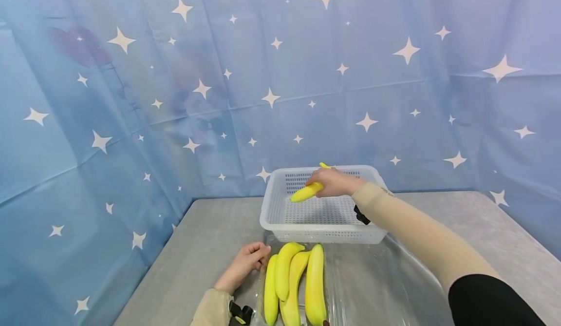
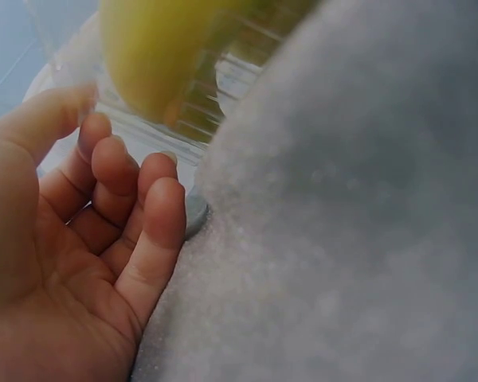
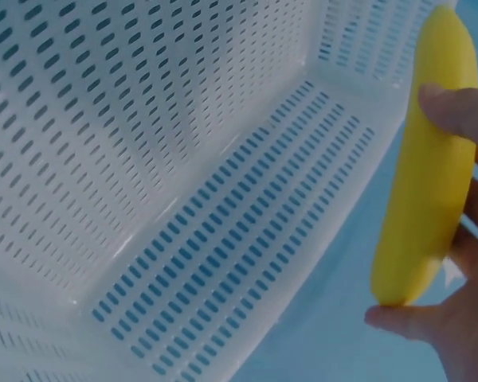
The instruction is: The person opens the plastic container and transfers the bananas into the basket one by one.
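Yellow banana [image 1: 306,192] wrapped by R hand [image 1: 334,182] over white basket [image 1: 324,235], just rt of ctr; L hand [image 1: 246,263], lower ctr, thumb & index pinching clear tray [image 1: 303,307] w/ 4 bananas [image 1: 284,273]

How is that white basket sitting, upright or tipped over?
Upright: the head view shows the white basket with its open top facing up and its slotted floor visible inside.
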A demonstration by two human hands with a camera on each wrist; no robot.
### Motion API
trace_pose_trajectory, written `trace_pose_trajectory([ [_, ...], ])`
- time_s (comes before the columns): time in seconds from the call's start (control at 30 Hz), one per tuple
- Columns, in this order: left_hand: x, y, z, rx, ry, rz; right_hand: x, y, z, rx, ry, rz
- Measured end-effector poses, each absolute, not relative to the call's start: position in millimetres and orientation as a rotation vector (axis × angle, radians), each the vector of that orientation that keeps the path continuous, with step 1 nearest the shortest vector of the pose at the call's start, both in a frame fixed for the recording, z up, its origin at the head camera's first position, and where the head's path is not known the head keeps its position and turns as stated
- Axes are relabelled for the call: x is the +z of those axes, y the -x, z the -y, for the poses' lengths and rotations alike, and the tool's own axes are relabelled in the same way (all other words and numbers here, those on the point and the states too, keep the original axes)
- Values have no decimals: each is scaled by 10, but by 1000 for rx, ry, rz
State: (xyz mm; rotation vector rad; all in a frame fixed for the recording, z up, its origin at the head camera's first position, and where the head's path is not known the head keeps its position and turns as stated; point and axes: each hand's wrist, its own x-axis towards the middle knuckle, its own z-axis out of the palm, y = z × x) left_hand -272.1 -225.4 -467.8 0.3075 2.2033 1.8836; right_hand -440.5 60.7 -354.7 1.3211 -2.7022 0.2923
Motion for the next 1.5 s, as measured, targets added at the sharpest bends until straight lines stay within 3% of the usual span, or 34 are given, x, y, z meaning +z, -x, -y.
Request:
trace_pose_trajectory([
  [1.5,-4888,2838,2270,1883,-241,-2263,-3733,4529,-362,265,-1329,2710],
])
